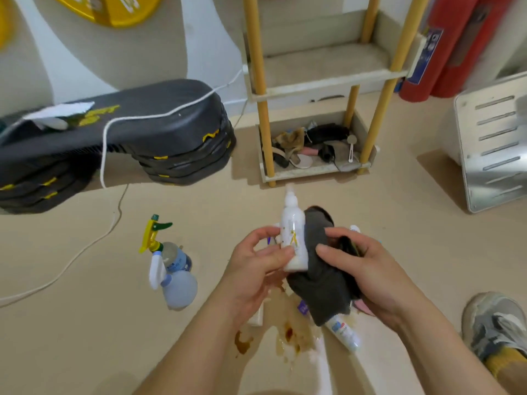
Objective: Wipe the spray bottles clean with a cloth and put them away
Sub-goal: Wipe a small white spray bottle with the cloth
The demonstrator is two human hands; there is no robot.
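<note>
**Bottle wipe, held above floor**

Left grip pinches the bottle: smooth, white, cylindrical, upright, nozzle up. Right grip clutches the soft grey cloth, bunched against the bottle's right side. Below: glossy brown spill on beige floor. Two rounded sprayers lie to the left, apart.

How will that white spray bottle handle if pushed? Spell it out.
The white spray bottle, held by the left hand, looks slim and tall, so probably tippy upright. Its round body would likely roll. Smooth plastic may be slippery.
</note>
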